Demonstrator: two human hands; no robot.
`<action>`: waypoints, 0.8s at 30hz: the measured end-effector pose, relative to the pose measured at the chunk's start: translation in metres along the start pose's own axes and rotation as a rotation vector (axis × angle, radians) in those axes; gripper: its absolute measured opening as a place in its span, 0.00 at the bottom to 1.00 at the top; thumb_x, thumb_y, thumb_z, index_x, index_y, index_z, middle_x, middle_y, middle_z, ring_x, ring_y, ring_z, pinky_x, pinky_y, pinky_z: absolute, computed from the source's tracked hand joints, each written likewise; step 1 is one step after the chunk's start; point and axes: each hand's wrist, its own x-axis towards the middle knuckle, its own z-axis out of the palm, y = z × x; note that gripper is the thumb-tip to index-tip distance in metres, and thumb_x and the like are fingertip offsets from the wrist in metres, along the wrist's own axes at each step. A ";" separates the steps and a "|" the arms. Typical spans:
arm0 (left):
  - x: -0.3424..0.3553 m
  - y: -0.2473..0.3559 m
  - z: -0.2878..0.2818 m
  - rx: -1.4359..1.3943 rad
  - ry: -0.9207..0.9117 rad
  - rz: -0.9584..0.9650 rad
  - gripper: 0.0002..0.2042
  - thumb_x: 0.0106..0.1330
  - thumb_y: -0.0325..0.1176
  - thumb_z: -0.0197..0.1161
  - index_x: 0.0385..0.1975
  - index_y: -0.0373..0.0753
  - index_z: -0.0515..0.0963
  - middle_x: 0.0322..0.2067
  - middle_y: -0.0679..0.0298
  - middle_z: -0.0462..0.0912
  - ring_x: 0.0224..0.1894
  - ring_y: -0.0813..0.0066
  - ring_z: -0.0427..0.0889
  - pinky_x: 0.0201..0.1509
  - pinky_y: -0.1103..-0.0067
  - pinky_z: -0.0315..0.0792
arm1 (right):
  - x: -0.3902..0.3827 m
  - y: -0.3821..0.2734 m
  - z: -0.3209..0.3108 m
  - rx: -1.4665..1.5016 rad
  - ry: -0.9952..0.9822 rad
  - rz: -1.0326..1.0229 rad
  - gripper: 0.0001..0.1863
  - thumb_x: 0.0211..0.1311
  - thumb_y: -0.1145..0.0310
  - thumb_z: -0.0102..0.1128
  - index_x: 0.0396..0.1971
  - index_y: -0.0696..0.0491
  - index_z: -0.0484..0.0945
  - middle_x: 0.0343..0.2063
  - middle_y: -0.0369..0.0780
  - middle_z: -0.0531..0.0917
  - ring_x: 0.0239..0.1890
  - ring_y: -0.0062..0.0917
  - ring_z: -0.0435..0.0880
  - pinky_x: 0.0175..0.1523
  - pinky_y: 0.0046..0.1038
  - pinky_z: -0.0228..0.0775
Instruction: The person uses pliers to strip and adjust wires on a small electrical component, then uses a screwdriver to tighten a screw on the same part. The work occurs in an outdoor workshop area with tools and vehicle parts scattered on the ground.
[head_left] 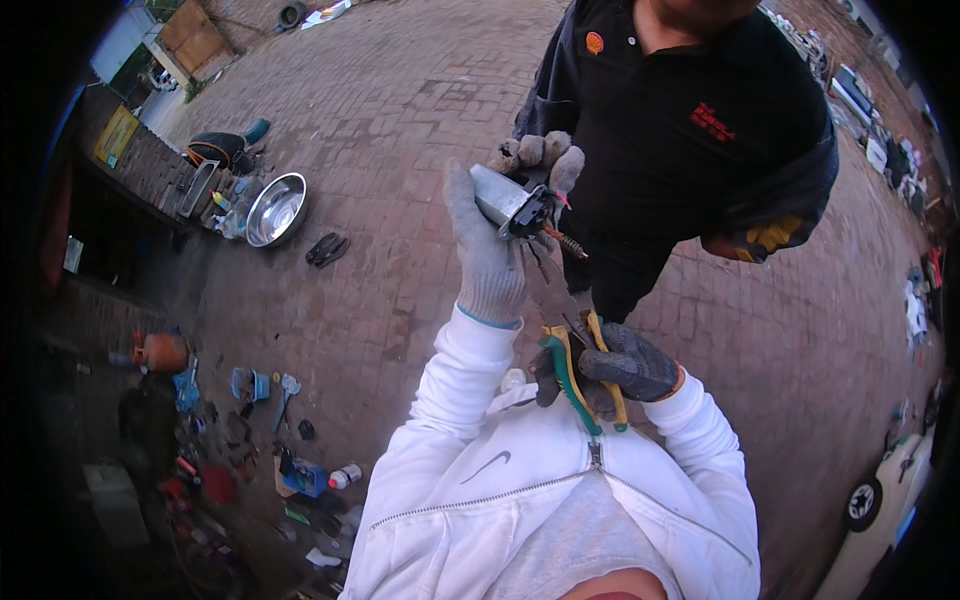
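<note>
Motor (503, 200): grey metal casing, black end, reddish shaft (568, 241) with a threaded tip pointing to the lower right; raised in front of the chest, lying in the left hand (490, 240). Left hand: light grey knitted glove; thumb along the near side of the casing, fingers bent round its far side, half curled, keeping hold of the motor. Right hand (640, 364): dark grey glove, orange at the cuff; lower, close before the white jacket (440, 420); fingers bent and mostly closed about the pliers (566, 380), how tightly cannot be told. Pliers: green and yellow, legs spread. Co-worker (690, 150): dark clothing, standing opposite, just beyond the motor. Ground: brick paving (400, 110). To the left, well apart from the hands: steel basin (276, 211), shiny and round; dark shoes (328, 250) near it; orange cylinder (165, 352); blue tub (262, 387); white bottle (345, 476) with red parts, beside a blue box (312, 482). Lower right edge: pale car (895, 480), one wheel visible.
</note>
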 end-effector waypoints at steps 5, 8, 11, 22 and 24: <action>0.001 -0.001 0.001 -0.028 0.028 -0.017 0.33 0.77 0.61 0.45 0.46 0.28 0.72 0.48 0.46 0.76 0.47 0.58 0.78 0.61 0.68 0.76 | -0.002 0.000 0.000 0.025 -0.012 0.011 0.36 0.62 0.50 0.70 0.60 0.62 0.74 0.48 0.50 0.85 0.50 0.42 0.87 0.61 0.42 0.77; 0.002 -0.001 0.002 -0.031 0.031 -0.045 0.31 0.76 0.61 0.48 0.45 0.30 0.72 0.45 0.48 0.75 0.47 0.57 0.77 0.58 0.68 0.78 | -0.001 0.010 -0.007 -0.006 0.005 0.017 0.36 0.62 0.50 0.70 0.60 0.62 0.74 0.48 0.50 0.85 0.50 0.43 0.86 0.60 0.43 0.77; 0.004 -0.003 0.003 -0.152 0.069 -0.080 0.29 0.74 0.62 0.52 0.44 0.34 0.72 0.42 0.53 0.75 0.45 0.59 0.76 0.50 0.72 0.80 | 0.002 0.024 -0.015 -0.016 -0.002 0.022 0.37 0.62 0.50 0.70 0.61 0.63 0.73 0.50 0.51 0.84 0.50 0.44 0.86 0.60 0.44 0.77; 0.008 -0.003 -0.004 -0.599 -0.186 -0.494 0.26 0.70 0.60 0.60 0.40 0.37 0.73 0.37 0.61 0.74 0.42 0.62 0.78 0.43 0.67 0.89 | 0.000 0.020 -0.006 0.033 -0.129 0.003 0.31 0.68 0.59 0.65 0.66 0.58 0.72 0.56 0.42 0.82 0.56 0.24 0.80 0.63 0.27 0.71; 0.005 -0.005 -0.007 -0.609 -0.167 -0.531 0.25 0.70 0.59 0.60 0.40 0.38 0.72 0.36 0.61 0.74 0.41 0.63 0.78 0.42 0.66 0.90 | 0.003 0.016 0.001 -0.002 -0.108 0.023 0.31 0.68 0.60 0.66 0.66 0.58 0.72 0.56 0.41 0.82 0.56 0.24 0.80 0.63 0.27 0.70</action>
